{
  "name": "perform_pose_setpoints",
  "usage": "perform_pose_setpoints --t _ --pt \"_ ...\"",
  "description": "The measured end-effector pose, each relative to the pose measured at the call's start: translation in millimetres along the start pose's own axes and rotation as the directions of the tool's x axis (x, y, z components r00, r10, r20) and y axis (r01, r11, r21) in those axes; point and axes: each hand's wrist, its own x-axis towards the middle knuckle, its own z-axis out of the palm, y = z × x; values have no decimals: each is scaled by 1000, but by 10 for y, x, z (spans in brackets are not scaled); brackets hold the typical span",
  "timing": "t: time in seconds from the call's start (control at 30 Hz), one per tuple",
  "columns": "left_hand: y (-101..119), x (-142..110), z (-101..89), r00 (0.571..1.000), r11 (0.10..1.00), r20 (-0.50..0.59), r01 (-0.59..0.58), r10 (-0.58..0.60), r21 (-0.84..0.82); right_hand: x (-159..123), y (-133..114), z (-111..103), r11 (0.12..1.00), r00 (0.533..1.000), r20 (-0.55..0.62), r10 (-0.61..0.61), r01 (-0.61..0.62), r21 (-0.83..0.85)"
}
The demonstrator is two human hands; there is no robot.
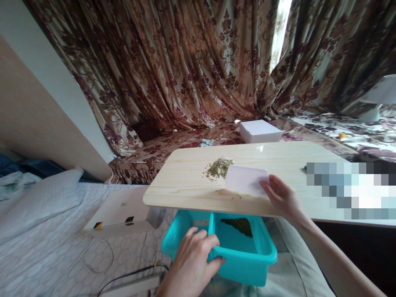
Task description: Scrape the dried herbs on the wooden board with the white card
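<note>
My right hand (pixel 281 196) pinches the right edge of a thin white plastic scraper (pixel 246 180), held tilted over the light wooden table. At the scraper's left lies a loose pile of green and white grains (pixel 219 167), with a few strays near the table's front edge. Below that edge is a turquoise bin (pixel 244 256) split in two by a divider. Green grains (pixel 243 227) lie in its right compartment; some pale grains (pixel 202 222) show in the left one. My left hand (pixel 198 255) grips the bin's near rim by the divider, thumb outside, fingertips partly hidden.
The wooden table (pixel 182 173) has a rounded front-left corner. Behind it, a white box (pixel 260 130) sits on a patterned surface before curtains. Another white box (pixel 120 208) lies on the bed at left, with cables (pixel 130 275) nearby. A pixelated patch covers the table's right end.
</note>
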Motion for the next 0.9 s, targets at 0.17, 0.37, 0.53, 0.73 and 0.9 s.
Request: perform_pose_setpoints --t 0.17,0.37,0.53,0.73,0.9 --pt "-12 0 21 1000 1000 0 13 -13 2 -202 37 -133 992 997 -71 -38 29 -121" --pt "-51 -44 -3 1000 999 6 29 -29 -13 -385 -27 -42 999 999 -10 -33 33 -37" --pt "-93 -95 -69 998 998 8 57 -57 -24 -225 -65 140 998 998 26 -59 59 0" --pt "-159 -136 -114 997 997 -3 75 -75 -24 24 -6 327 998 991 114 -64 61 35" --pt "-166 -147 -145 996 996 -4 86 -86 -24 -2 -60 304 998 985 171 -31 23 51"
